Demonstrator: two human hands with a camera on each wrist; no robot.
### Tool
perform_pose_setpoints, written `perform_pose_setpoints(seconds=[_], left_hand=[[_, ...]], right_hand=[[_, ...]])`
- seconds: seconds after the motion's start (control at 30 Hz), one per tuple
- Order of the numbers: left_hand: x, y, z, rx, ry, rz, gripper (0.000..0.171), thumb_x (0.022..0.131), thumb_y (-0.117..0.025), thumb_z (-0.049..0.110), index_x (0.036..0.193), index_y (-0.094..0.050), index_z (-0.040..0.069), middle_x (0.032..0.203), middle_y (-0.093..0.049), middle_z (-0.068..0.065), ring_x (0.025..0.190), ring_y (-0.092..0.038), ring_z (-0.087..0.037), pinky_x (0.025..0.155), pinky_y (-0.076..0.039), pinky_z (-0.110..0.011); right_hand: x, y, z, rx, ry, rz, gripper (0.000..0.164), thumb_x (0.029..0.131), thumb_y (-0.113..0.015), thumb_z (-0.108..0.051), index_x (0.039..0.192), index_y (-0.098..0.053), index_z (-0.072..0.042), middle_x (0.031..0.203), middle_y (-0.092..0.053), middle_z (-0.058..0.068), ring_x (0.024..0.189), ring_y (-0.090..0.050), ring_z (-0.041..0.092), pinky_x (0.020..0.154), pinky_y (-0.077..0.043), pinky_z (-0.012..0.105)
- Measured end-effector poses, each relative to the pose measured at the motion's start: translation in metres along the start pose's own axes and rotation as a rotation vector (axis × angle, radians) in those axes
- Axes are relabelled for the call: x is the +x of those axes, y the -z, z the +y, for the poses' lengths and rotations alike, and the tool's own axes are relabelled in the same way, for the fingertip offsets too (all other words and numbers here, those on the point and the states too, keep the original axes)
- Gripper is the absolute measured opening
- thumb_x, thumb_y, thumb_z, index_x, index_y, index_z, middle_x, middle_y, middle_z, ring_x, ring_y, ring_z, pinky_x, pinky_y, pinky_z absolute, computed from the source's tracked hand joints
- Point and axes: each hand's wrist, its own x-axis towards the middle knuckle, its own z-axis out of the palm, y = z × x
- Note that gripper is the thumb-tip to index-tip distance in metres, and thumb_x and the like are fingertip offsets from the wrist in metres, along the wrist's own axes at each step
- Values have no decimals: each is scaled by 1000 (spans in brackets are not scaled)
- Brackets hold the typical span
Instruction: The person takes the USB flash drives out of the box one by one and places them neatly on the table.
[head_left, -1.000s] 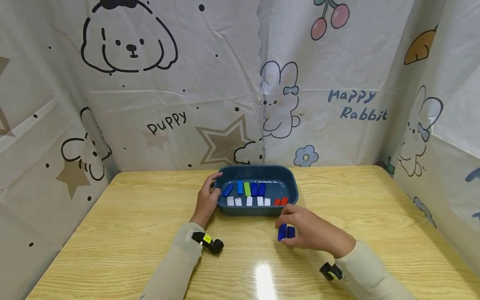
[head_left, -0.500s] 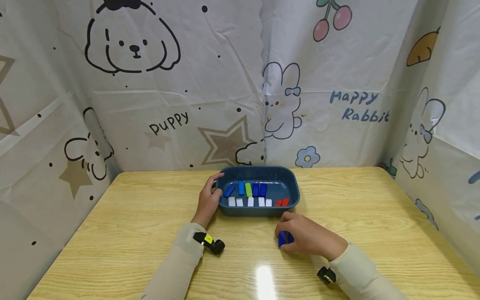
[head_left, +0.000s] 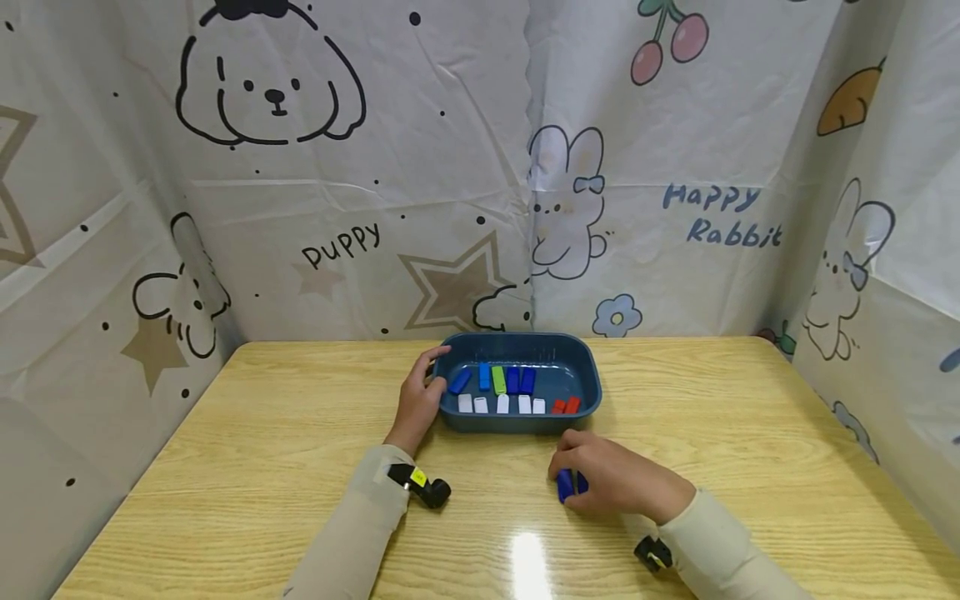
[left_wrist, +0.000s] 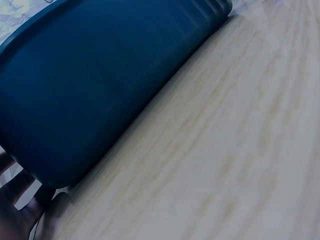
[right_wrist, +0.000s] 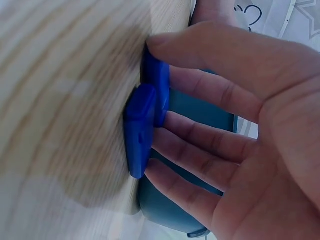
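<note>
Grips left end of a dark teal rectangular plastic bin (head_left: pixel 517 424) with left hand (head_left: pixel 415 406) — likely to stop it sliding on the pale wood-grain desk (head_left: pixel 300 467). Pinches a small blue oblong plastic-looking block (right_wrist: pixel 161 90) end to end with right hand (head_left: pixel 611 477), just on the near side of the bin, toward its right end. Narrow right grip, set to block length, probably for square alignment. Touches a second blue block (right_wrist: pixel 139 132), just beside, with other fingers — cannot tell if held too, or if either is clear of the desk. Inside bin: five white blocks (head_left: pixel 503 404) along near wall, two red blocks (head_left: pixel 572 405) at near right, one green block (head_left: pixel 498 380) among four blue ones behind. Apparently grouped mostly by colour.
</note>
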Motion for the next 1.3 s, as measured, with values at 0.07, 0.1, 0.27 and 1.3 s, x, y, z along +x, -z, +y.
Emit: perform_pose_setpoints(seconds=[0.07,0.1,0.27,1.3], left_hand=[[0,0,0,-4,2,-5,50,87,-47,4,134,-54,19,144,-45,-3,128,-42,-32,105,-35,-49],[0,0,0,-5,4,-8,50,87,-47,3,134,-54,19,145,-45,-3,128,-42,-32,105,-34,-50],[1,0,-1,-15,3,-16,51,88,-47,1,137,-52,15,147,-43,-6,130,-41,-34,105,-34,-52],[-1,-1,1,3,-12,4,50,87,-47,2,134,-54,16,143,-46,-4,126,-44,-32,102,-37,-49]], right_hand=[[0,0,0,4,-2,-6,25,78,-76,-22,103,-71,-20,109,-54,-3,93,-52,14,79,-51,31],[0,0,0,6,-5,-8,26,78,-76,-22,103,-71,-20,109,-55,-3,93,-52,14,79,-51,32],[0,2,-1,7,-39,-13,31,77,-77,-24,107,-68,-20,108,-55,-3,92,-52,13,79,-51,33],[-4,6,-2,9,-84,-29,33,75,-79,-19,106,-68,-16,108,-56,0,94,-53,17,82,-51,40]])
